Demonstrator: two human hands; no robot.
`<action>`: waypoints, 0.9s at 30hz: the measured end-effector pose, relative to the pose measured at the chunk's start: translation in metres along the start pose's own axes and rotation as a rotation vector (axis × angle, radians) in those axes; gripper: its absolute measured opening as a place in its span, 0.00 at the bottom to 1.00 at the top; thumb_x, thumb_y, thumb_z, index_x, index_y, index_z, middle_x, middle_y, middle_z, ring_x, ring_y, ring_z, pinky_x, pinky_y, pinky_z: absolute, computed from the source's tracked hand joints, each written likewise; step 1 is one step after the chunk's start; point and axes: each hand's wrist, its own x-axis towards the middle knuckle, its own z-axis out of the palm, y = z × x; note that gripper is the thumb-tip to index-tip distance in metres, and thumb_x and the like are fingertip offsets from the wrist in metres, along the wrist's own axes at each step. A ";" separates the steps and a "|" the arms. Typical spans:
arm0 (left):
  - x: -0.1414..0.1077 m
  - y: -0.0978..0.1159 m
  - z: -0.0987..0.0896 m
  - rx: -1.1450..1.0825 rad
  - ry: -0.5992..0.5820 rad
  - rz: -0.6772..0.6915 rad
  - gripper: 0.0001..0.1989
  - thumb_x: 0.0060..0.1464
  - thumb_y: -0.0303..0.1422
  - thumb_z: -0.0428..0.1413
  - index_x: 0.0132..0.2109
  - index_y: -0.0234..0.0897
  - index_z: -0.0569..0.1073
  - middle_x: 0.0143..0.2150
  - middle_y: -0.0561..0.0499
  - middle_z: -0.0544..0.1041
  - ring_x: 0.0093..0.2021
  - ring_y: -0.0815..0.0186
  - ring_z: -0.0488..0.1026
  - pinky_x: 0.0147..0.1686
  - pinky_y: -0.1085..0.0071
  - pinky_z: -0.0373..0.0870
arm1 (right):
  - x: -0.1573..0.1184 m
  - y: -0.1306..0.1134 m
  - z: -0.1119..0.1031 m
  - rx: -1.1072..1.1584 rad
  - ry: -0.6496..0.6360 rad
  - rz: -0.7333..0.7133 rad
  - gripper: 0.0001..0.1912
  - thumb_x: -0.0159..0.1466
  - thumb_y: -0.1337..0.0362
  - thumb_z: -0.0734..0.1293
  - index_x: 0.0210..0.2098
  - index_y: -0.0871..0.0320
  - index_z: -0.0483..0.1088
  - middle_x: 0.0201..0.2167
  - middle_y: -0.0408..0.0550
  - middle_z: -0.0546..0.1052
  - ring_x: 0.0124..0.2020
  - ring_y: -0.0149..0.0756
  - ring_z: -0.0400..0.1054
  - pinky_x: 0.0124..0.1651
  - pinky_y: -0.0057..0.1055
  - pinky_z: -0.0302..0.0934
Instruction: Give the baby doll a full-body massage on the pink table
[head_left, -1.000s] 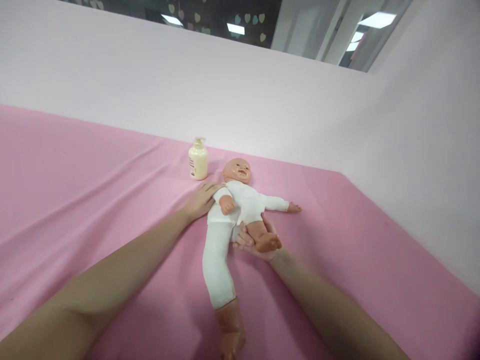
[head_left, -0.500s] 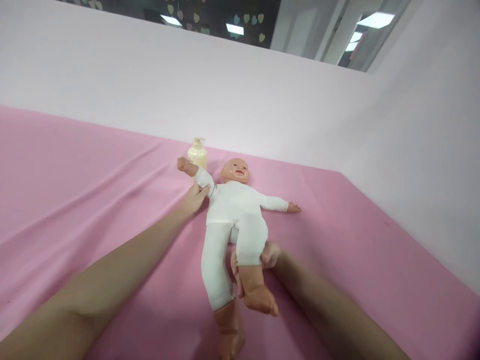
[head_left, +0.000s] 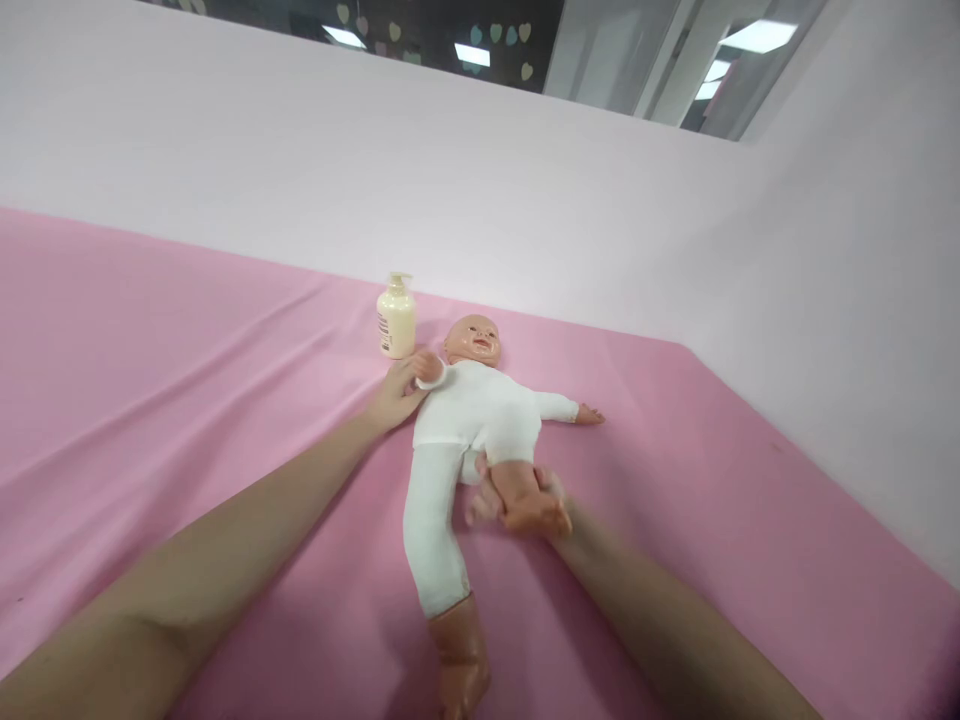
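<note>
A baby doll [head_left: 472, 420] in a white bodysuit lies on its back on the pink cloth [head_left: 187, 400], head toward the wall. My left hand [head_left: 397, 393] grips the doll's arm at the sleeve, beside its head. My right hand [head_left: 510, 503] holds the doll's bare lower leg, bent up toward its belly. The doll's other leg stretches toward me, its foot [head_left: 461, 670] near the bottom edge. Its far arm [head_left: 570, 410] lies out flat to the right.
A cream pump bottle [head_left: 395, 318] stands upright just left of the doll's head, close to my left hand. A pale pink wall rises behind the cloth and along the right side.
My right hand pushed the doll's leg from stretched out back up into a bent pose. My left hand brought the doll's raised arm down and in from the bottle.
</note>
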 end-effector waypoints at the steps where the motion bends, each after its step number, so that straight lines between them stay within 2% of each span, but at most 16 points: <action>1: 0.000 0.002 -0.001 0.046 -0.041 0.076 0.19 0.60 0.36 0.53 0.57 0.37 0.74 0.57 0.41 0.76 0.59 0.51 0.70 0.63 0.52 0.64 | 0.001 -0.001 0.001 0.072 0.079 -0.068 0.35 0.50 0.37 0.73 0.44 0.57 0.68 0.26 0.42 0.73 0.31 0.36 0.68 0.47 0.40 0.64; 4: -0.002 0.006 -0.004 0.146 -0.101 0.166 0.25 0.58 0.27 0.48 0.60 0.40 0.73 0.61 0.43 0.73 0.63 0.54 0.66 0.66 0.53 0.60 | 0.007 -0.006 0.006 0.163 0.242 -0.150 0.27 0.57 0.43 0.69 0.44 0.58 0.72 0.26 0.41 0.71 0.29 0.33 0.63 0.46 0.37 0.62; 7: -0.003 0.009 -0.006 0.157 -0.087 0.144 0.25 0.56 0.26 0.48 0.60 0.39 0.73 0.61 0.43 0.73 0.63 0.55 0.66 0.66 0.54 0.61 | 0.009 -0.008 0.009 0.132 0.281 -0.146 0.25 0.59 0.44 0.67 0.44 0.59 0.72 0.26 0.42 0.71 0.29 0.34 0.63 0.45 0.38 0.61; 11: 0.000 0.009 -0.005 0.060 -0.055 0.092 0.21 0.58 0.34 0.54 0.57 0.38 0.74 0.57 0.42 0.76 0.59 0.52 0.70 0.62 0.54 0.64 | 0.005 -0.001 0.005 0.096 0.116 -0.096 0.32 0.57 0.42 0.71 0.49 0.61 0.69 0.31 0.46 0.75 0.32 0.36 0.68 0.44 0.36 0.61; 14: 0.003 0.004 -0.001 -0.085 0.010 -0.018 0.17 0.59 0.40 0.55 0.50 0.36 0.76 0.50 0.42 0.79 0.52 0.51 0.74 0.58 0.54 0.69 | 0.002 0.003 0.001 0.023 -0.067 0.015 0.38 0.54 0.43 0.74 0.54 0.63 0.67 0.37 0.51 0.78 0.36 0.37 0.71 0.45 0.35 0.63; 17: 0.004 -0.003 0.003 -0.227 0.099 -0.185 0.16 0.59 0.43 0.54 0.45 0.34 0.76 0.45 0.42 0.80 0.49 0.51 0.76 0.55 0.55 0.71 | 0.002 0.001 0.000 -0.087 -0.268 0.170 0.36 0.53 0.46 0.76 0.52 0.64 0.68 0.41 0.56 0.78 0.40 0.40 0.74 0.48 0.35 0.65; 20: 0.002 -0.007 0.004 -0.318 0.201 -0.308 0.19 0.60 0.45 0.54 0.48 0.35 0.73 0.48 0.42 0.80 0.53 0.52 0.74 0.57 0.55 0.69 | 0.004 -0.004 0.002 -0.192 -0.405 0.324 0.36 0.52 0.48 0.79 0.50 0.65 0.68 0.39 0.58 0.79 0.43 0.44 0.75 0.51 0.37 0.65; 22: 0.001 -0.007 0.003 -0.340 0.219 -0.350 0.20 0.60 0.46 0.54 0.50 0.36 0.72 0.51 0.41 0.79 0.55 0.52 0.74 0.59 0.55 0.67 | 0.005 -0.005 0.002 -0.221 -0.447 0.358 0.37 0.51 0.47 0.79 0.50 0.66 0.67 0.38 0.57 0.79 0.44 0.45 0.76 0.53 0.37 0.65; 24: 0.001 -0.007 0.003 -0.328 0.207 -0.358 0.20 0.61 0.46 0.54 0.51 0.35 0.72 0.51 0.41 0.79 0.55 0.51 0.74 0.58 0.54 0.67 | 0.004 -0.003 -0.001 -0.209 -0.449 0.335 0.39 0.50 0.45 0.79 0.49 0.65 0.68 0.37 0.55 0.79 0.41 0.44 0.76 0.51 0.38 0.66; 27: 0.001 -0.006 0.004 -0.250 0.187 -0.297 0.21 0.61 0.44 0.54 0.52 0.34 0.72 0.51 0.40 0.78 0.53 0.50 0.75 0.57 0.52 0.68 | 0.001 0.004 -0.004 -0.116 -0.354 0.234 0.39 0.47 0.40 0.78 0.45 0.63 0.69 0.33 0.52 0.78 0.34 0.39 0.73 0.43 0.36 0.65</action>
